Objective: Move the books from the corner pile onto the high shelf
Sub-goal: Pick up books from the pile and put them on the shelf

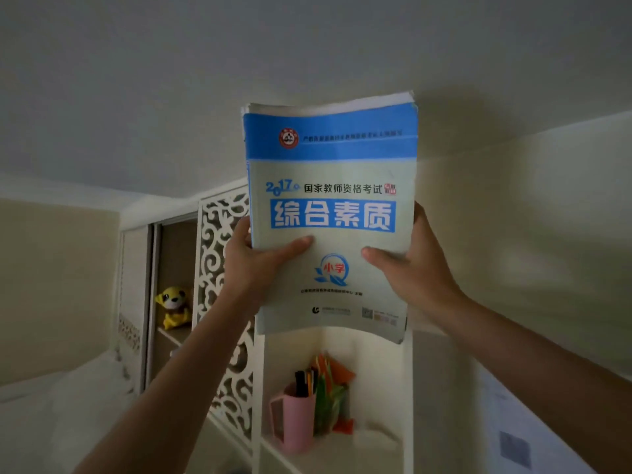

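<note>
A stack of softcover books (330, 172) with a blue and pale cover is raised overhead, close to the ceiling and wall corner. My left hand (254, 265) grips its left edge, thumb on the cover. My right hand (412, 268) grips the right edge, thumb also on the cover. The stack bends slightly and hides the top of the white shelf unit (407, 371) beneath it. The shelf's upper surface cannot be seen.
A lower shelf compartment holds a pink pen cup (295, 415) and colourful paper items (333, 391). A white carved lattice panel (222, 285) stands on the left. Beyond it a cabinet holds a yellow plush toy (174, 306). The right wall carries a poster (513, 432).
</note>
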Tool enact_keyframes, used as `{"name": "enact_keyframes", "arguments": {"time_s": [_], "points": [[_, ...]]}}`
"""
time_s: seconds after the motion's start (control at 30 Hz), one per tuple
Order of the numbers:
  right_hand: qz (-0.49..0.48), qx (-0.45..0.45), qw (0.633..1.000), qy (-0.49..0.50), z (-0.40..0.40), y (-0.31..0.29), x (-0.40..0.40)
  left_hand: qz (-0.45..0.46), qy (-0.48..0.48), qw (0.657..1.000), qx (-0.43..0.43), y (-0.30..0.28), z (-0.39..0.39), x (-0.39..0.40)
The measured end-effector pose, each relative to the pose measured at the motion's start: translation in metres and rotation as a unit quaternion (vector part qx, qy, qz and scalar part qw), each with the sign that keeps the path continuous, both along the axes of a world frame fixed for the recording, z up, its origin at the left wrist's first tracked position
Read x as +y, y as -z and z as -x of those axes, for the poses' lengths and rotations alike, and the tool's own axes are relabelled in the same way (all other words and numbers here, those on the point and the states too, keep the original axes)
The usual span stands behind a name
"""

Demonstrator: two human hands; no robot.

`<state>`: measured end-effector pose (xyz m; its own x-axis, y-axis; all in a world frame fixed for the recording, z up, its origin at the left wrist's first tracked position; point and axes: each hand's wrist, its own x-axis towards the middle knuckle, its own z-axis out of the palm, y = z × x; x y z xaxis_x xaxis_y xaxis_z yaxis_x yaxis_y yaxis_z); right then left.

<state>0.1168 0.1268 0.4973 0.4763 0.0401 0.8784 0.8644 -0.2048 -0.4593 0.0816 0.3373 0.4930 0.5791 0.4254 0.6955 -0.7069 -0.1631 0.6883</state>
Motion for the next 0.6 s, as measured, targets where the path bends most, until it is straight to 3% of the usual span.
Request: {"name": "enact_keyframes", "arguments": {"time_s": [0.23, 0.37, 0.6], "points": [[0.032, -0.006, 0.999, 0.008, -0.095, -0.039, 0.01, 0.021, 0.016, 1.0, -0.016, -0.025, -0.096, 0.017], [0.079, 0.057, 0.995, 0.01, -0.132, -0.046, 0.01, 0.046, 0.038, 0.998, 0.014, -0.014, -0.134, 0.014], [0.078, 0.145, 0.986, -0.02, -0.216, -0.054, 0.039, 0.063, -0.007, 0.996, 0.055, -0.025, -0.19, 0.038]]}}
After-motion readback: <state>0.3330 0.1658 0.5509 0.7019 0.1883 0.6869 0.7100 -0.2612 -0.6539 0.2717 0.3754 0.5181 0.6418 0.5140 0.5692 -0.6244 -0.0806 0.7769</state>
